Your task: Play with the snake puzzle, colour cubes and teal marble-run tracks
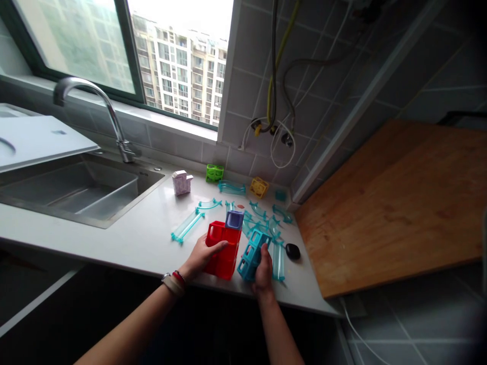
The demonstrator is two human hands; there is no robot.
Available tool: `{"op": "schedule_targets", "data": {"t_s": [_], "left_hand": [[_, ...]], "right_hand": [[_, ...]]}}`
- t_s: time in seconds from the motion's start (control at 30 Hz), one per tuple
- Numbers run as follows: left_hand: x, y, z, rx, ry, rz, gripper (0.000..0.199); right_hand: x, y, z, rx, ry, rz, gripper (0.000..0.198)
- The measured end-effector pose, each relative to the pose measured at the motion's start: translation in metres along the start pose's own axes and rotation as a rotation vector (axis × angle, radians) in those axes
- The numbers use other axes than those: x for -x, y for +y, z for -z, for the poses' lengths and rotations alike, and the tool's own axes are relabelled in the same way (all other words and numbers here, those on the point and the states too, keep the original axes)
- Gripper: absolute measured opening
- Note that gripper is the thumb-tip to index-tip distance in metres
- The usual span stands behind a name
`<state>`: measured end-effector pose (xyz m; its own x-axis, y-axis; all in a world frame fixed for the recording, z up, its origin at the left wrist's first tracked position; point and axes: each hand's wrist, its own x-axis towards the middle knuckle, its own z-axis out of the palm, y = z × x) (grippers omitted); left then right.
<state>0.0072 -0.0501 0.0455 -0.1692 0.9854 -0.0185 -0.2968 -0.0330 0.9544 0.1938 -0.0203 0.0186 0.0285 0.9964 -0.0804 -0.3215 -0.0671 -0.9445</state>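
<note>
My left hand [202, 256] grips a red plastic block piece [222, 261], thumb across its near face. A small purple block [234, 220] sits at the red piece's upper right corner; whether the two are joined I cannot tell. My right hand [264, 271] is closed round a teal openwork block piece [252, 256], held tilted just right of the red one. Both pieces are over the counter's front edge, with a narrow gap between them. Behind them lie several clear teal track pieces [188, 226], some curved and some straight, partly hidden by the held blocks.
A green block [215, 173], a yellow block [259, 187] and a small pale box [181, 183] stand toward the wall. A black rounded object [292, 251] lies at right, near a leaning wooden board [399, 208]. The sink [114, 213] and faucet [102, 101] are at left.
</note>
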Motion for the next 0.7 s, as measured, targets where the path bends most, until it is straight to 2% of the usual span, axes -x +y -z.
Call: {"op": "schedule_targets", "data": {"t_s": [0.13, 0.33, 0.4, 0.53, 0.63, 0.7], "left_hand": [[0.003, -0.007, 0.013, 0.039, 0.065, -0.030, 0.064], [0.004, -0.010, 0.021, -0.052, 0.339, -0.199, 0.066], [0.004, -0.009, 0.019, -0.102, 0.350, -0.238, 0.065], [0.001, -0.013, 0.016, -0.257, 0.258, -0.313, 0.057], [0.001, -0.018, 0.018, -0.307, 0.286, -0.361, 0.078], [0.009, -0.018, 0.019, -0.365, 0.357, -0.466, 0.099]], "right_hand": [[0.000, 0.003, 0.002, -0.102, 0.012, -0.053, 0.056], [-0.001, 0.003, 0.007, -0.193, 0.061, 0.000, 0.055], [-0.001, 0.004, 0.008, -0.194, 0.077, 0.020, 0.052], [-0.001, 0.004, 0.006, -0.161, 0.069, 0.039, 0.050], [-0.001, 0.005, 0.006, -0.112, 0.054, 0.057, 0.049], [-0.001, 0.006, 0.007, -0.075, 0.040, 0.093, 0.047]]}}
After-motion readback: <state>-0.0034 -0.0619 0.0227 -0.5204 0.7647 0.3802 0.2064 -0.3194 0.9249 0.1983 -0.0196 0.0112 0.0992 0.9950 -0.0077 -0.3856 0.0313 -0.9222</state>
